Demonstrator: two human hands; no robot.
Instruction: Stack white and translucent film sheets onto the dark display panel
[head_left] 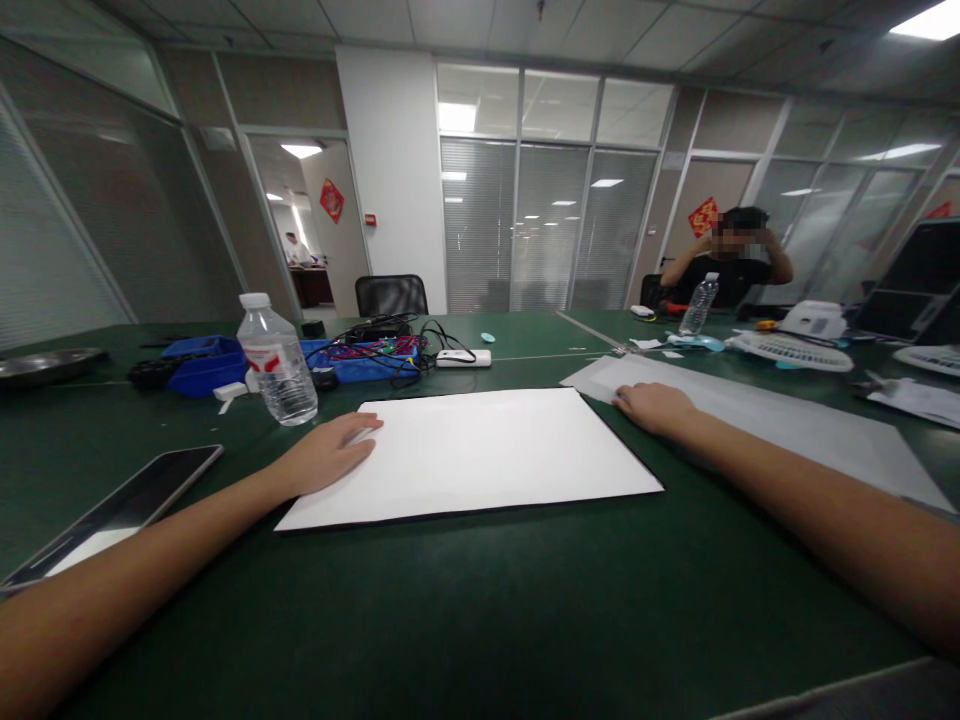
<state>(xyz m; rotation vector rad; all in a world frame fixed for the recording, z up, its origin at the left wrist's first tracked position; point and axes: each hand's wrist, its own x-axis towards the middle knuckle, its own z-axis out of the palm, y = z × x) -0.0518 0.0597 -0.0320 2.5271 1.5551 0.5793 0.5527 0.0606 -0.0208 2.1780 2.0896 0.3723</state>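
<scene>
A large white sheet (480,455) lies flat on the dark green table (465,610) in front of me. My left hand (330,452) rests on the sheet's left edge, fingers stretched out flat. My right hand (654,405) sits at the sheet's far right corner, fingers curled down against the table; whether it pinches the edge is unclear. A second pale sheet (787,425) lies under and beyond my right forearm.
A water bottle (276,360) stands just behind my left hand. A phone (120,510) lies at the left. Blue trays with cables (360,355) sit further back. A seated person (731,265) is at the far right, with another bottle (699,305) and white devices (795,345).
</scene>
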